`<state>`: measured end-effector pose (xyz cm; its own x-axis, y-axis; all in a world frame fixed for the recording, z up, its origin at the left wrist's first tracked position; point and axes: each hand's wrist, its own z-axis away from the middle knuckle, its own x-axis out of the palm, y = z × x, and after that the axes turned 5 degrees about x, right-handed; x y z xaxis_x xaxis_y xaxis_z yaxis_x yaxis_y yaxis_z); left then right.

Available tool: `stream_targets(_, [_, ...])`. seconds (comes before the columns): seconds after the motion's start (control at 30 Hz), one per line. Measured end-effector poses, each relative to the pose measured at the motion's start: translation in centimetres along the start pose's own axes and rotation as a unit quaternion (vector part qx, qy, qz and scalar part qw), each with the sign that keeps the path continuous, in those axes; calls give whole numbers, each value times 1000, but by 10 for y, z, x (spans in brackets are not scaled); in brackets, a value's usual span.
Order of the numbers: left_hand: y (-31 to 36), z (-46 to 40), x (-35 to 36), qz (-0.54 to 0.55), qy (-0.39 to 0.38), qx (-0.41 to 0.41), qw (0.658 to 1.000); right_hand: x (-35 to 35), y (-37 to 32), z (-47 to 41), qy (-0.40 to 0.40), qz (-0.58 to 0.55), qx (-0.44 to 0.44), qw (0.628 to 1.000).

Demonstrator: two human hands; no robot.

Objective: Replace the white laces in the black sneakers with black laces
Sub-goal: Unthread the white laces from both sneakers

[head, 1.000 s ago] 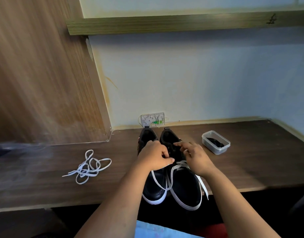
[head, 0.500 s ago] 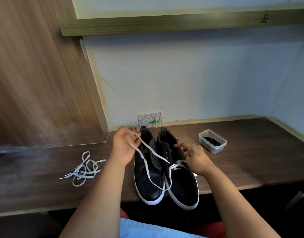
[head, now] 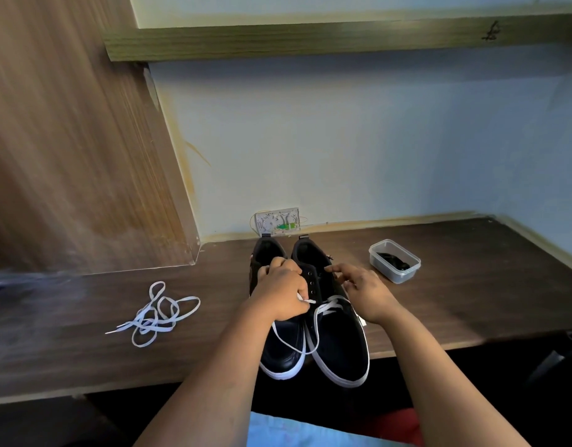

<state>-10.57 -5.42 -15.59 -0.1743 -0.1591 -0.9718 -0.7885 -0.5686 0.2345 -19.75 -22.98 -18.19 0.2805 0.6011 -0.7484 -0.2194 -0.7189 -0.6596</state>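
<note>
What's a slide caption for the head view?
Left hand pulls white lace from right sneaker; removed lace lies on desk.

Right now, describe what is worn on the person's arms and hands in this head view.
Nothing is worn: both forearms are bare from the bottom edge of the frame to the wrists, with no sleeves in view. The left hand and the right hand have no gloves, and no rings, watch or bands show. No cables or markings are visible.

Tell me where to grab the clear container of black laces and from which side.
Take the clear container across its two long walls, coming from above with the right hand, which is nearest. It stands upright and lidless on the desk, apart from the sneakers, so a top grip meets nothing.
</note>
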Motion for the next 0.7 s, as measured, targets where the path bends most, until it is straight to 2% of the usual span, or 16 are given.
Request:
stream_targets(0.07, [-1, 1, -4, 116, 19, -24, 993, 1, 2, -1, -8, -6, 6, 1000])
stream_targets(0.1, [0, 3, -10, 218, 48, -45, 974, 1, 2, -1, -7, -13, 11, 1000])
stream_targets(0.13, [0, 4, -17, 343, 86, -71, 933, -1, 1, -1, -5, -27, 20, 999])
stream_targets(0.2, [-1, 8, -33, 567, 177, -124, 795, -5, 0, 1, -13, -41, 36, 998])
stream_targets(0.23, [-5, 11, -39, 615, 226, -147, 741, -7, 0, 2, -27, -31, 42, 998])
stream_targets(0.27, [-11, 12, -42, 606, 275, -168, 728, -8, 0, 3, -48, -12, 51, 998])
stream_targets(0.3, [-18, 13, -41, 539, 314, -190, 758, -8, 1, 4, -68, 6, 61, 996])
stream_targets(0.33, [-27, 13, -39, 425, 320, -217, 818, -9, 3, 5, -81, 26, 74, 994])
stream_targets(0.37, [-32, 13, -35, 278, 288, -253, 881, -9, 5, 4, -83, 39, 84, 992])
stream_targets(0.4, [-34, 14, -31, 152, 243, -275, 918, -9, 7, 3, -82, 48, 96, 991])
stream_targets(0.43, [-32, 14, -28, 84, 204, -278, 935, -9, 9, 2, -81, 49, 100, 990])
stream_targets(0.5, [-24, 12, -23, 44, 178, -252, 950, -8, 11, 0, -88, 55, 107, 989])
stream_targets(0.63, [1, 2, -10, 20, 222, -130, 966, -1, 15, 1, -83, 103, 131, 983])
stream_targets(0.7, [16, -1, 0, 32, 214, -51, 975, -3, 8, 3, -52, 92, 108, 988])
